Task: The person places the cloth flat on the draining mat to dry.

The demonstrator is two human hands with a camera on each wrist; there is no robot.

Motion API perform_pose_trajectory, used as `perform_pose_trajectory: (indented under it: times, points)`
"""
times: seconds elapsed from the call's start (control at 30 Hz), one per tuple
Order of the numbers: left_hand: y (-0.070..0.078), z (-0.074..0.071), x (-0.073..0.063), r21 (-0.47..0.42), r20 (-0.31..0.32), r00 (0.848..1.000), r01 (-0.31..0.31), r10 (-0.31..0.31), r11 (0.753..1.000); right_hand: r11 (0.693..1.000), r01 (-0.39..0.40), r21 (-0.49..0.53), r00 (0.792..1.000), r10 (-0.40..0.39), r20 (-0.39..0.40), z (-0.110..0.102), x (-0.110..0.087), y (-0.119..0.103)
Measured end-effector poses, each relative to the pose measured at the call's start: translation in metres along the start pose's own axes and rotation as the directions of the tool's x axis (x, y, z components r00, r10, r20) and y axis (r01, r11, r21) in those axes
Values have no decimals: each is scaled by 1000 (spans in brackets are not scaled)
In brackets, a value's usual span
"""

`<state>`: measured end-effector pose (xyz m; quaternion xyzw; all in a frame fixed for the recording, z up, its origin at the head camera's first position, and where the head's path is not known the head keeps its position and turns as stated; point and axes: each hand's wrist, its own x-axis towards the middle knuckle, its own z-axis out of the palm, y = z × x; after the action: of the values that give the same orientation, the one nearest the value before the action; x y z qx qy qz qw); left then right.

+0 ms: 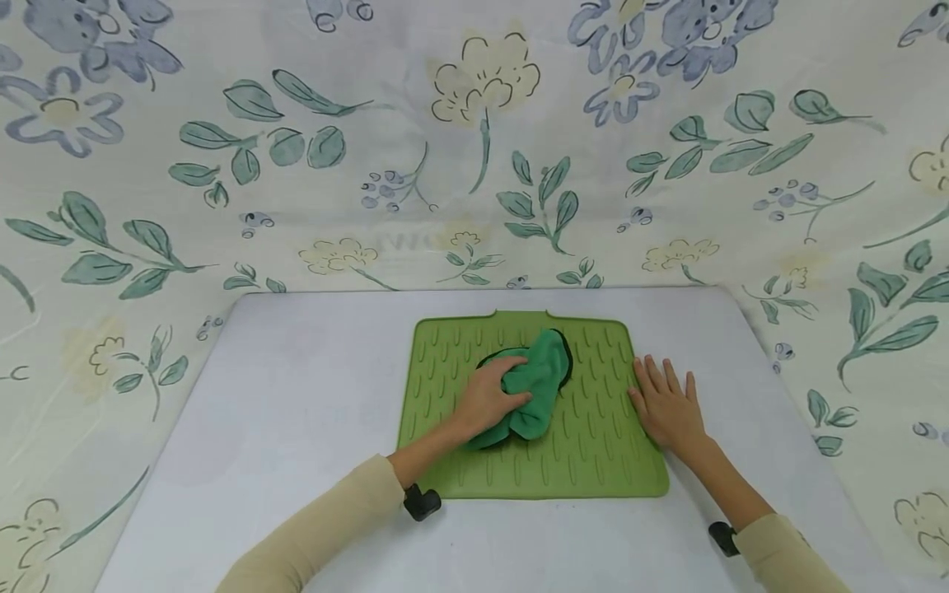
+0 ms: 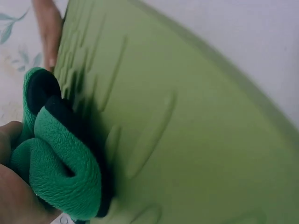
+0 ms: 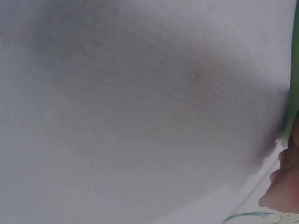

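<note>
A bunched green cloth point(image 1: 539, 383) with a dark edging lies over the middle of a green ridged mat point(image 1: 593, 453). My left hand point(image 1: 491, 395) grips the cloth from the left, thumb and fingers curled into it. Close up in the left wrist view, the fluffy cloth point(image 2: 65, 172) is folded on itself above the mat point(image 2: 196, 130). At the mat's right edge, my right hand point(image 1: 670, 412) lies flat with its fingers straight, fingertips on the rim. Only part of that right hand point(image 3: 285, 182) shows at the border of the right wrist view.
The mat rests on a white table point(image 1: 319, 371), with bare tabletop on both sides of it. Behind and beside the table hangs a floral-patterned sheet point(image 1: 415, 123). A black wrist camera point(image 1: 423, 502) sits at the left cuff, another black device point(image 1: 722, 538) at the right.
</note>
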<state>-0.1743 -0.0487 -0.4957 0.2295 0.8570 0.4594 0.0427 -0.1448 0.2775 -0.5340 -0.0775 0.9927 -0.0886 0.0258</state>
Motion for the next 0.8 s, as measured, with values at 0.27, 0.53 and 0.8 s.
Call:
perform_pose_trajectory:
  times: [0.27,0.53,0.8]
  points:
    - [-2,16,-6,68,-2,1000,-23,23,997,1000,8,-8,1000,-8,-29,2,-1,1]
    - [-4,27,-10,180,-5,999,-53,54,982,1000,5,-17,1000,-6,-31,1,-1,1]
    - [-3,28,-11,178,-23,999,-42,47,983,1000,-1,-13,1000,0,-16,-1,-1,-1]
